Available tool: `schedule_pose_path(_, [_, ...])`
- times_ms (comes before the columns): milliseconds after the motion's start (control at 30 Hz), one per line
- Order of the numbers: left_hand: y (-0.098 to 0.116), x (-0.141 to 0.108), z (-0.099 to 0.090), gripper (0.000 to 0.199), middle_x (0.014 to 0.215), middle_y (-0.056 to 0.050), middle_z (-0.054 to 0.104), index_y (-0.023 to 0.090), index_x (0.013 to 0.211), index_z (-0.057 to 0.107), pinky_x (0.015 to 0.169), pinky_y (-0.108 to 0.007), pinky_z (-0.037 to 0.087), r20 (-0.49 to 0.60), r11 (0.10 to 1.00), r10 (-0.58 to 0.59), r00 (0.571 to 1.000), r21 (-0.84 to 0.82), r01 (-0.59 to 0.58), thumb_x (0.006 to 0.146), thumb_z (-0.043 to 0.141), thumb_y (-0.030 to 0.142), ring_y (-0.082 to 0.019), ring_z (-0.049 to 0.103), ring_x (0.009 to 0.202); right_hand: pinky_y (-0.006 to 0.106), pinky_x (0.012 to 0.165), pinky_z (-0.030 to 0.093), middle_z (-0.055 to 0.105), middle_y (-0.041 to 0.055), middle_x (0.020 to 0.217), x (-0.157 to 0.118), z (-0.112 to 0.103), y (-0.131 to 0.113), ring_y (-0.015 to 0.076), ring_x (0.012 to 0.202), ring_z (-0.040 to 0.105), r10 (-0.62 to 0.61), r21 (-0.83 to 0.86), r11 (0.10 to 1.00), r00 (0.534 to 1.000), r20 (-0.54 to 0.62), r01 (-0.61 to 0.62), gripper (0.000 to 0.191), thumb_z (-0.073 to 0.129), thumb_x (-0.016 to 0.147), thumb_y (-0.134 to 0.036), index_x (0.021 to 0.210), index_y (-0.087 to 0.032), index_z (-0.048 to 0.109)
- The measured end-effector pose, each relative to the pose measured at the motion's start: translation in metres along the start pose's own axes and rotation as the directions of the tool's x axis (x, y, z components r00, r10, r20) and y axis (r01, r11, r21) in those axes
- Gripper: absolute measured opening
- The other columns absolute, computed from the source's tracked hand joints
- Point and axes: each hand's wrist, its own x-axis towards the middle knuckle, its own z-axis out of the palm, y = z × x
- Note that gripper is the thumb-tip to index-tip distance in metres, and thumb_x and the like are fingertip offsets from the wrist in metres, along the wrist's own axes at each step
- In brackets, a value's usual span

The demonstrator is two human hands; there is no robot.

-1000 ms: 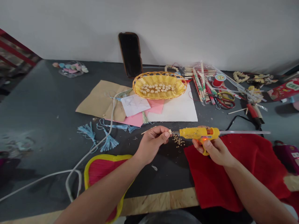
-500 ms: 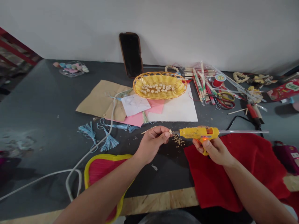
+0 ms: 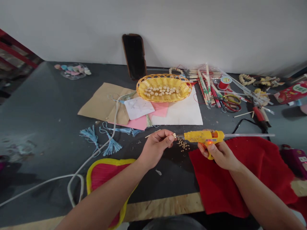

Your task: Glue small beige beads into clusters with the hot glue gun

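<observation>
Between thumb and fingertips, my left hand (image 3: 157, 145) pinches a small cream flower-shaped piece (image 3: 174, 135). My right hand (image 3: 220, 153) is wrapped round the handle of a yellow hot glue gun (image 3: 203, 137), whose small light glows orange. The gun points left, its nozzle right at the cream piece; I cannot tell whether they touch. A clear glue stick (image 3: 249, 135) sticks out of its back. Just below the nozzle lies a scatter of tiny tan bits (image 3: 183, 145). Similar cream pieces (image 3: 161, 91) sit in a yellow woven basket (image 3: 144, 83) farther back.
Blue tassels (image 3: 112, 145) and a white cable (image 3: 92, 155) lie to the left. Red cloth (image 3: 220, 188) is under my right forearm, a yellow-edged pink pad (image 3: 105, 167) under my left. Scissors (image 3: 231, 102), red thread (image 3: 224, 83) and wrapped sticks (image 3: 206, 86) are back right; a phone (image 3: 134, 56) leans on the wall.
Almost nothing differs. The glue gun and the cream piece have shifted very slightly left; both hands keep the same grips.
</observation>
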Motion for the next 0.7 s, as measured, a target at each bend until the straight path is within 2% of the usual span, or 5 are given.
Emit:
schedule_pose_path(500, [0.0022, -0.0003, 0.0025, 0.026, 0.058, 0.003, 0.055, 0.016, 0.072, 0.068, 0.056, -0.023, 0.036, -0.051, 1.000, 0.007, 0.999, 0.022, -0.006, 0.068, 0.080, 0.039, -0.008, 0.045, 0.055, 0.024, 0.046, 0.031, 0.048, 0.0003, 0.070, 0.0006, 0.0010, 0.0021, 0.0089, 0.053, 0.040, 0.003, -0.012, 1.000, 1.000, -0.006, -0.003, 0.040, 0.039, 0.097, -0.052, 0.081, -0.018, 0.053])
schedule_pose_path(700, [0.0019, 0.0007, 0.0022, 0.025, 0.060, 0.002, 0.058, 0.015, 0.071, 0.069, 0.055, -0.022, 0.036, -0.048, 1.000, 0.004, 0.999, 0.019, -0.003, 0.068, 0.081, 0.037, -0.007, 0.046, 0.055, 0.024, 0.048, 0.035, 0.053, 0.0022, 0.074, -0.0028, -0.0026, 0.0063, 0.0101, 0.057, 0.045, 0.038, 0.080, 0.996, 0.999, 0.002, -0.038, 0.040, 0.042, 0.096, -0.053, 0.086, -0.018, 0.057])
